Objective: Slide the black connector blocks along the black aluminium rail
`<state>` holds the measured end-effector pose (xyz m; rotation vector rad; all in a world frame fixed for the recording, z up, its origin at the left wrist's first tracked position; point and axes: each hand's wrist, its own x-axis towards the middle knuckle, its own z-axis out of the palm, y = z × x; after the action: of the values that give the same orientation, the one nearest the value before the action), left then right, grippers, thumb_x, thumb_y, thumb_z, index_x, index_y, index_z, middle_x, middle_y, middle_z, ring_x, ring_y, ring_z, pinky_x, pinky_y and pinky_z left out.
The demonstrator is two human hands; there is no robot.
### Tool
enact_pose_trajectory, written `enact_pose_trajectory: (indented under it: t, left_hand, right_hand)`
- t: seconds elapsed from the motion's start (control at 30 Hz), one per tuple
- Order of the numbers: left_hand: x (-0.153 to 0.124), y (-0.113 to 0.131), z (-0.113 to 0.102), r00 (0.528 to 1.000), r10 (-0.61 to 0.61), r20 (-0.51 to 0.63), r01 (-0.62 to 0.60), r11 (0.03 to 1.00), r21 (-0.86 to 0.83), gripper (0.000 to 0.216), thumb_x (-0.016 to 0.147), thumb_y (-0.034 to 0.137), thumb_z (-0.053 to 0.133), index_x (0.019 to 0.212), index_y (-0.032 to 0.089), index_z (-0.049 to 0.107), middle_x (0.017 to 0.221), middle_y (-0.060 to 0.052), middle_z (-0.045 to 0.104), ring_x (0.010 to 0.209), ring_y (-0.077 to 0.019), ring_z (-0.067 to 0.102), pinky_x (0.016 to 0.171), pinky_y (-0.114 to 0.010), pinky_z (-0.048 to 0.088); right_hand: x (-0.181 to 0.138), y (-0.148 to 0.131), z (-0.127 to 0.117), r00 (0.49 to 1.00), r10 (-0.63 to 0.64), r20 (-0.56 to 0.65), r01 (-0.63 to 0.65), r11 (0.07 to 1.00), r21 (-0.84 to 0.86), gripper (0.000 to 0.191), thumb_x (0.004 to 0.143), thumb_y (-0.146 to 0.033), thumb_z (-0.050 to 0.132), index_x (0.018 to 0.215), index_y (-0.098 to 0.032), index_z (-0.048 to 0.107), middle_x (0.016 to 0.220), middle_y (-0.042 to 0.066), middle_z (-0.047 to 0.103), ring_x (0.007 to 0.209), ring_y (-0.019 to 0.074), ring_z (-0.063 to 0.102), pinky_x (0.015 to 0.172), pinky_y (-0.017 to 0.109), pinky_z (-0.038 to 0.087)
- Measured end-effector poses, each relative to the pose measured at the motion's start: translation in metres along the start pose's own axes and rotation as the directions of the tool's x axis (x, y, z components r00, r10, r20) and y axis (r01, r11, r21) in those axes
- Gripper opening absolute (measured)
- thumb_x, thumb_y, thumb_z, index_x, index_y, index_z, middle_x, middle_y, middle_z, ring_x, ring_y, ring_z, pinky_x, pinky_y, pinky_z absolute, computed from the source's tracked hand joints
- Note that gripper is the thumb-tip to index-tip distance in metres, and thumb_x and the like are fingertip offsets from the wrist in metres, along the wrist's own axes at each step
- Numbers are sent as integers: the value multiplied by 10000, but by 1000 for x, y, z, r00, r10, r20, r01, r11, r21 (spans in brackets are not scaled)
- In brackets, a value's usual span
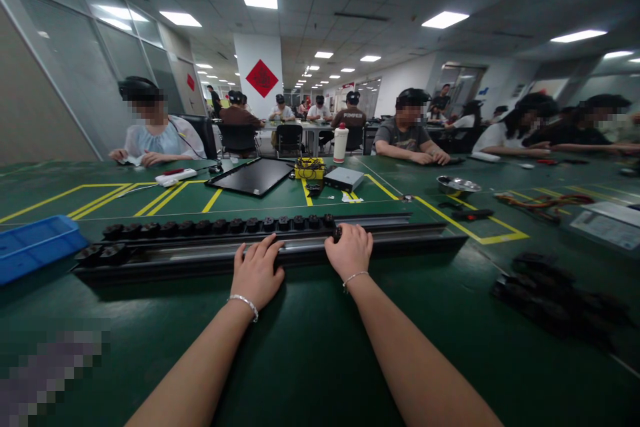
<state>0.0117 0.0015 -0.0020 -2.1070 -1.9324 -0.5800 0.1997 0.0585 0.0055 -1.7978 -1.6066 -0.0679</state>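
Gripping a black socket module (338,233) in my right hand (352,252) at the front black rail (305,250), by its far edge, right of middle; left hand (257,271) spread loosely on that rail, probably steadying it.

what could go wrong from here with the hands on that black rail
The right hand grips a small black part over the near rail; it might slip from the fingers. That hand is also close to the end of the row of black parts behind, and could knock one. The left hand rests on the rail, so pressing unevenly might shift it.
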Motion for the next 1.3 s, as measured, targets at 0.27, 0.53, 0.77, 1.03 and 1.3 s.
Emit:
enact_pose_trajectory:
  t: [0.27, 0.53, 0.77, 1.03, 1.3]
  left_hand:
    - [0, 2, -2, 1000, -1, -4, 1, 1000, -3, 478, 730, 283, 470, 1206, 315, 492, 1366, 20, 441, 1167, -224, 443, 1067, -457, 149]
    - [-1, 2, -1, 1000, 1, -18, -1, 1000, -11, 468, 736, 286, 460, 1201, 314, 492, 1364, 22, 443, 1161, -218, 444, 1064, -454, 147]
    - [-1, 2, -2, 1000, -7, -4, 7, 1000, -4, 473, 737, 288, 459, 1208, 318, 489, 1367, 23, 438, 1170, -219, 439, 1069, -448, 140]
    - [0, 3, -3, 1000, -14, 5, 14, 1000, -8, 466, 745, 287, 449, 1208, 314, 490, 1371, 16, 435, 1180, -221, 429, 1069, -444, 139]
    - [0, 4, -5, 1000, -17, 21, 18, 1000, -14, 466, 739, 277, 456, 1200, 319, 499, 1372, 18, 434, 1176, -220, 433, 1070, -439, 143]
  right_hand:
    - [0, -1, -1, 1000, 1, 11, -1, 1000, 2, 403, 711, -262, 486, 1094, -163, 560, 1119, 97, 599, 1149, 252, 399, 1033, 439, 141]
    - [0, -3, -6, 999, 31, 5, -31, 999, 28, 411, 706, -225, 476, 1107, -165, 545, 1090, 98, 605, 1116, 239, 437, 1034, 427, 162]
    - [2, 2, -4, 1000, 29, 3, -30, 999, 33, 433, 708, -259, 486, 1124, -153, 534, 1086, 107, 601, 1111, 236, 444, 1036, 433, 167]
    - [2, 17, -6, 998, 67, 5, -66, 997, -46, 433, 724, -362, 485, 1090, -155, 588, 1238, 99, 527, 1228, 283, 326, 1050, 481, 122]
    - [1, 18, -9, 995, 102, 23, -101, 994, -35, 439, 752, -374, 466, 1133, -183, 572, 1253, 75, 526, 1195, 251, 367, 1058, 486, 100]
